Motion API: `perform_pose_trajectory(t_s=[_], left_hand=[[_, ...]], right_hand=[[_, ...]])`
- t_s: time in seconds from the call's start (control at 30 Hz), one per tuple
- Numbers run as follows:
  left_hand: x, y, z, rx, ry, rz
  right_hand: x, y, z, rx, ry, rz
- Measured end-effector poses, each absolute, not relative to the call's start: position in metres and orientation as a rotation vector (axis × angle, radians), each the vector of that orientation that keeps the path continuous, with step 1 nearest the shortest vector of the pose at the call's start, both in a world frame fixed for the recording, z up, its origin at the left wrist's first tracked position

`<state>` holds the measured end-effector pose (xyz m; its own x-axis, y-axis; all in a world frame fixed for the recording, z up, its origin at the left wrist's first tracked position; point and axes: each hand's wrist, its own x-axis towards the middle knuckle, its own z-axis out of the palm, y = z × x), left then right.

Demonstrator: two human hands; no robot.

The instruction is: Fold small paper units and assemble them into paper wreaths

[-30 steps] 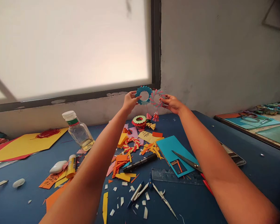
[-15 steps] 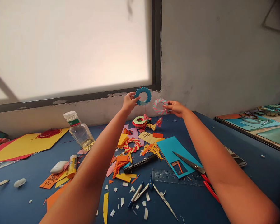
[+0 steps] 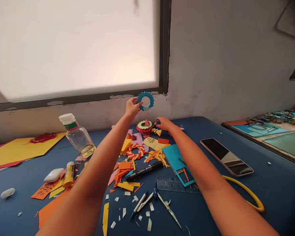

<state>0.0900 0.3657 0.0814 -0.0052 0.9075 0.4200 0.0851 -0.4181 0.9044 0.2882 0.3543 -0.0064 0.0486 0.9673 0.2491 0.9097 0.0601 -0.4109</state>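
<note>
My left hand (image 3: 133, 107) pinches the left edge of a blue zigzag paper ring (image 3: 146, 101), held up in front of the wall. A thread hangs under the ring. Lower and to the right, my right hand (image 3: 164, 124) has its fingers apart beside small folded paper pieces (image 3: 156, 131). The pink and light blue ring is not visible in it. Left of these pieces lies a stack of green and red rings (image 3: 144, 127) with a pink cone on it. A red and yellow ring (image 3: 135, 151) rests among paper scraps.
A clear bottle (image 3: 80, 137), glue stick (image 3: 68, 174) and yellow sheet (image 3: 27, 149) are at the left. A black marker (image 3: 144, 171), compass (image 3: 155, 193), ruler (image 3: 172, 184) and blue sheet (image 3: 173, 155) lie centrally. A phone (image 3: 226, 156) and yellow hoop (image 3: 257, 196) lie right.
My right hand has let go of the pink and light blue ring and moved down and left. My left hand still holds the blue ring. The view has shifted, showing the phone and hoop.
</note>
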Motion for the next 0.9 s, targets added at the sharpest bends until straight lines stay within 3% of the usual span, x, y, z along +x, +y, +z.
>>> perform_pose_trajectory(t_s=[0.2, 0.5, 0.9], left_hand=[[0.081, 0.37, 0.074, 1.567, 1.079, 1.508], [0.068, 0.371, 0.073, 1.507, 1.094, 1.563], [0.072, 0.369, 0.08, 1.519, 1.076, 1.579]], right_hand=[[0.257, 0.368, -0.022, -1.831, -2.092, 0.121], [0.277, 0.363, -0.014, -1.865, -2.074, 0.081], [0.294, 0.355, -0.009, -1.969, -2.125, 0.409]])
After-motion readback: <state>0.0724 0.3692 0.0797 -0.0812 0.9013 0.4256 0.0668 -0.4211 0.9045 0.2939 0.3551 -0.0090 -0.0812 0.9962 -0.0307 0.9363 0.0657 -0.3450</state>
